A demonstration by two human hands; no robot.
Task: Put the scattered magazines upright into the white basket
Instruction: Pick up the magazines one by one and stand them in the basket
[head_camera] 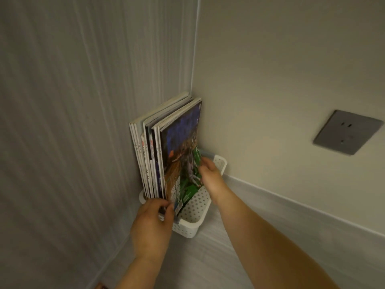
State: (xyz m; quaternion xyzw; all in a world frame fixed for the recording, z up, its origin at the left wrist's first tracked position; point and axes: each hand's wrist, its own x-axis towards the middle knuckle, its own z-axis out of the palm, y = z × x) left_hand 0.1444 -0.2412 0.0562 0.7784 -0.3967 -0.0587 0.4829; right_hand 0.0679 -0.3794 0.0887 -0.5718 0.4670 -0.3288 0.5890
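Note:
A white perforated basket (pixel 194 213) stands on the floor in the room's corner. Several magazines (pixel 150 155) stand upright in it, leaning toward the left wall. The nearest magazine (pixel 181 142) shows a dark blue and green cover. My left hand (pixel 153 224) grips the lower near edge of the magazines at the basket's front. My right hand (pixel 210 174) pinches the right edge of the blue and green magazine, above the basket's far end.
A ribbed wall panel (pixel 83 122) is on the left and a plain wall (pixel 281 80) with a grey socket plate (pixel 345 131) on the right. A pale skirting board (pixel 291 203) runs along the right wall. Grey floor (pixel 208 257) lies in front of the basket.

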